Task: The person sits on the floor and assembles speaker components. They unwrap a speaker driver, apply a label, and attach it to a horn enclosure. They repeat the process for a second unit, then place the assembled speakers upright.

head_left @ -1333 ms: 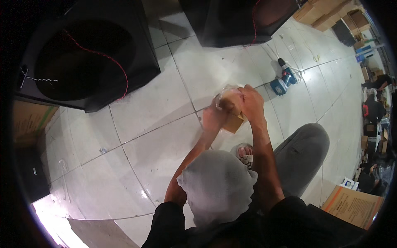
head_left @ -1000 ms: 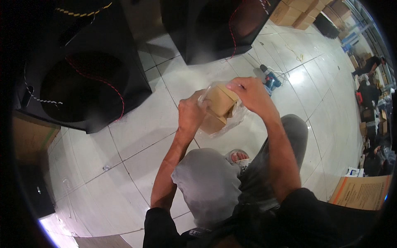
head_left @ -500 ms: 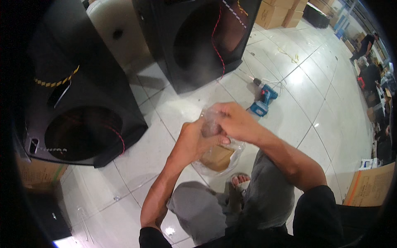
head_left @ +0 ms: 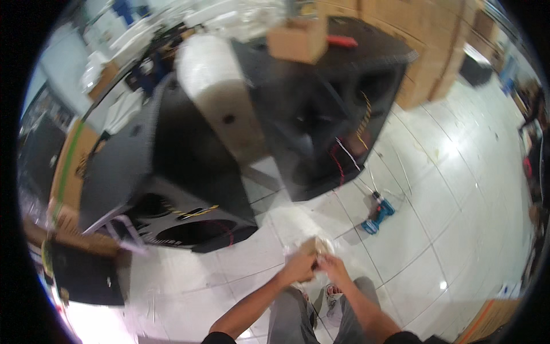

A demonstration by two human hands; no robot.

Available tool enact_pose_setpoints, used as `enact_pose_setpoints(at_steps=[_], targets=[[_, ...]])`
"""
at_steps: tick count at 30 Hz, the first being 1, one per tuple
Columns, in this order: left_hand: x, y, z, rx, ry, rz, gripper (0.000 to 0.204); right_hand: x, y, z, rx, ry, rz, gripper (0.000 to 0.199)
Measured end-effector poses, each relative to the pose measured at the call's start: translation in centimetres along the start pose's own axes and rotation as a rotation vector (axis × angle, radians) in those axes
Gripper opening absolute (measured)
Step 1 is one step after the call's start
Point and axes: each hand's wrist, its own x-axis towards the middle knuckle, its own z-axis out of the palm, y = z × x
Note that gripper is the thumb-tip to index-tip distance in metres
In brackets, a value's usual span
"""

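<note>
My left hand [head_left: 299, 267] and my right hand [head_left: 332, 267] meet low in the middle of the view, both gripping a clear plastic bag [head_left: 314, 247] with a tan cardboard-coloured piece inside. The bag sticks up just above my fingers and is blurred. My knees in grey trousers [head_left: 286, 315] are right below the hands. A blue cordless drill [head_left: 378, 215] lies on the tiled floor, up and to the right of my hands.
Two big black speaker cabinets stand ahead: one at the left [head_left: 166, 189], one behind it [head_left: 332, 109] with red and yellow wires hanging out. A small cardboard box [head_left: 298, 40] sits on top. Cardboard cartons [head_left: 424, 69] line the back right. A white column [head_left: 223, 103] rises between the cabinets.
The view has tilted upward, so my hands and the bag have slid from the middle to the lower edge. The hands stay closed on the bag. More of the cabinets shows.
</note>
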Motion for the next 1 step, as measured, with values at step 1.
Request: enact_pose_setpoints(at_steps=[1], targets=[[-3.43,1.57,-0.15,-0.063,0.073,0.07,0.036,-3.16,-0.86,0.62,-0.041,-0.099,0.083,0.048]])
